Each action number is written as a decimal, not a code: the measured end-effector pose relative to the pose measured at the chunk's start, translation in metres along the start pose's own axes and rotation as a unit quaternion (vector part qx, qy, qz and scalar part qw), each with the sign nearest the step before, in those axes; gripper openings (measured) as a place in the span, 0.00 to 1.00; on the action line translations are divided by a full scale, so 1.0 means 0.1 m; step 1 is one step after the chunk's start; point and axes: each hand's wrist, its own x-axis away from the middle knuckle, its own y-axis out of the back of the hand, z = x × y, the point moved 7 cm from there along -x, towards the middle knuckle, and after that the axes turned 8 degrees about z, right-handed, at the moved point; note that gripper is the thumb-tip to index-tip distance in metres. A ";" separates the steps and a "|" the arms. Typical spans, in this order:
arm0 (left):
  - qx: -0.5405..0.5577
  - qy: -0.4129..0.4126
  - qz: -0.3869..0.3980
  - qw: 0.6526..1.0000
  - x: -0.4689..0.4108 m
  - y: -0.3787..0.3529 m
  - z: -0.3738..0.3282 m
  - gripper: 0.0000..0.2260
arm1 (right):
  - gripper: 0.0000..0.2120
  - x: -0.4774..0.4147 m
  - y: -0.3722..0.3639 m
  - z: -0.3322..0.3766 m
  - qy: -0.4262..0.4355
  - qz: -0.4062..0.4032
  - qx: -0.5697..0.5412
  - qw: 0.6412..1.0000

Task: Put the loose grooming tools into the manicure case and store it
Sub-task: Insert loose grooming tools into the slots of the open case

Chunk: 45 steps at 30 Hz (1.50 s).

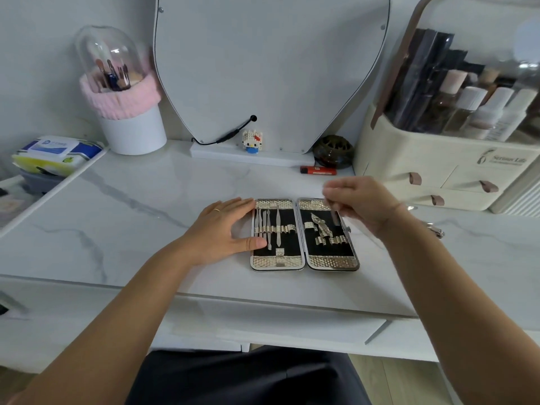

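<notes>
The right grip pinches a slim metal tool in curled fingers above the right half of the open manicure case. The left grip, fingers straight, presses the case's left edge. The case lies flat on the white marbled surface. Behind it, the print on a red lighter is too small to read. The cream cosmetics organiser bears a script logo ending in "Life". A mirror leans against the pale wall.
</notes>
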 end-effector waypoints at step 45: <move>0.003 0.002 0.002 1.000 0.01 0.02 -0.04 0.49 | 0.06 -0.62 -0.59 0.01 -0.012 0.000 -0.035 0.999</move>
